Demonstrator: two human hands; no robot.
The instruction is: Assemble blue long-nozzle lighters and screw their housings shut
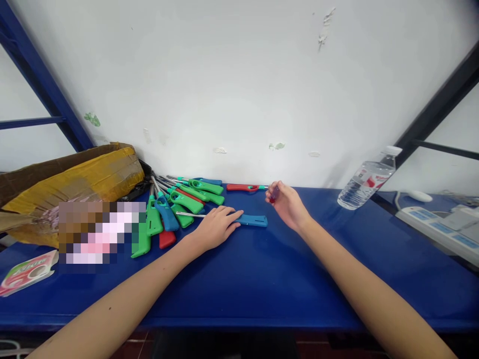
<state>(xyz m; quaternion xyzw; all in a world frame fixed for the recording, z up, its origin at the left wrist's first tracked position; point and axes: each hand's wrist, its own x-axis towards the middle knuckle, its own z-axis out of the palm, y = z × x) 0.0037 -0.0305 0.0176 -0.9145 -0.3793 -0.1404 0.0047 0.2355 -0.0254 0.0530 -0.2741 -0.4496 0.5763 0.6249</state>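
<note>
My left hand (pixel 217 227) rests on the blue table (pixel 262 279), its fingers lying over a blue long-nosed lighter (pixel 252 220) whose metal tube pokes out to the left. My right hand (pixel 286 204) hovers just right of it, fingers pinched on a small red piece (pixel 273 195). A red lighter (pixel 243 188) lies by the wall just behind that hand. A heap of several green, blue and red lighters (pixel 179 199) sits to the left of my left hand.
A torn cardboard box (pixel 75 179) with yellow tape stands at the left. A clear water bottle (pixel 368 182) lies tilted at the right by the wall. A white power strip (pixel 437 227) sits at the far right, a pink packet (pixel 28 271) at the front left.
</note>
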